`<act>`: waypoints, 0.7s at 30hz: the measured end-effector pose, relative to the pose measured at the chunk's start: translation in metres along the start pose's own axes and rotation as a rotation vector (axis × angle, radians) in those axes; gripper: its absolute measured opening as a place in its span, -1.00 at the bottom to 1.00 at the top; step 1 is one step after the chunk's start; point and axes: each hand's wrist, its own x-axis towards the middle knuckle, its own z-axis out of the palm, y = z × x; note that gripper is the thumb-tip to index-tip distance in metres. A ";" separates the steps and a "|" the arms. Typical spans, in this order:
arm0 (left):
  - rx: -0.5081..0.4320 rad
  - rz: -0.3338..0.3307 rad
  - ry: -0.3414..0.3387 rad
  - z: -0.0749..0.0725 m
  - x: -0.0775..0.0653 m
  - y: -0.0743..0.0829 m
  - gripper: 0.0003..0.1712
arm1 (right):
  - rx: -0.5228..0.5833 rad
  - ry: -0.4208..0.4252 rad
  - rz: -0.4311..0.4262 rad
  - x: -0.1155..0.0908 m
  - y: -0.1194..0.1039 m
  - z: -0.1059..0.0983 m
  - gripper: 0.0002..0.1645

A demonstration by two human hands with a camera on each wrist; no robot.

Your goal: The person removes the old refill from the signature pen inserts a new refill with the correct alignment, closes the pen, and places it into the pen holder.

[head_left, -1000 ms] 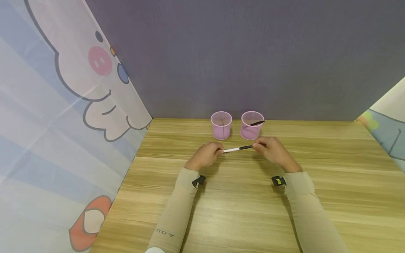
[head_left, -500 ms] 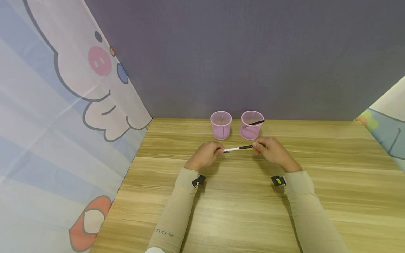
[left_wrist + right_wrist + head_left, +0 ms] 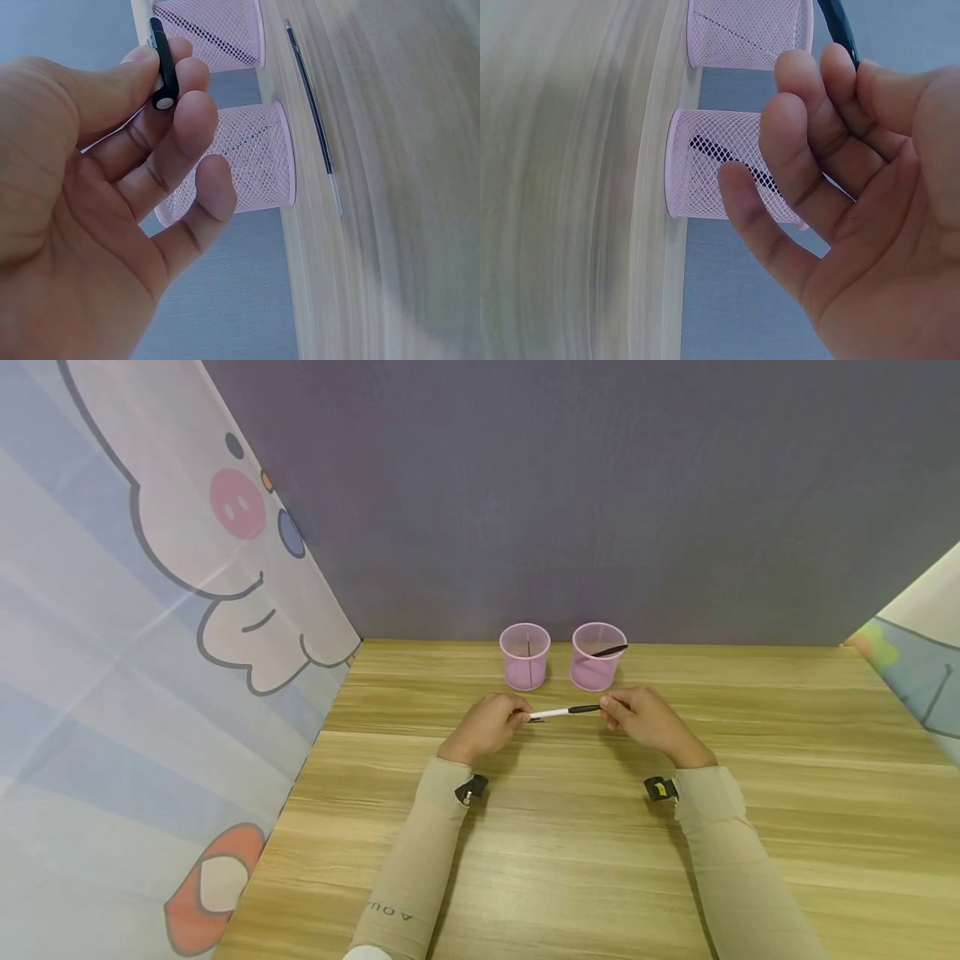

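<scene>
1. The left hand (image 3: 486, 727) pinches one end of the pen (image 3: 551, 713), its other fingers loosely bent.
2. The right hand (image 3: 648, 720) pinches the dark end (the pen spans between them).
3. A thin refill (image 3: 311, 101) lies on the table (image 3: 562, 860).
4. Two pink mesh cups (image 3: 516, 671) stand beyond.

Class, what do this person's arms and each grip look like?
Left sleeve: long, beige, dark lettering. Right sleeve: long, beige. Left wrist device: black. Right wrist device: black, yellow mark. Left grip and right grip: no gloves.
</scene>
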 end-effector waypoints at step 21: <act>-0.013 0.000 0.015 0.000 0.001 -0.001 -0.83 | -0.004 0.030 -0.009 -0.001 0.005 -0.005 -0.70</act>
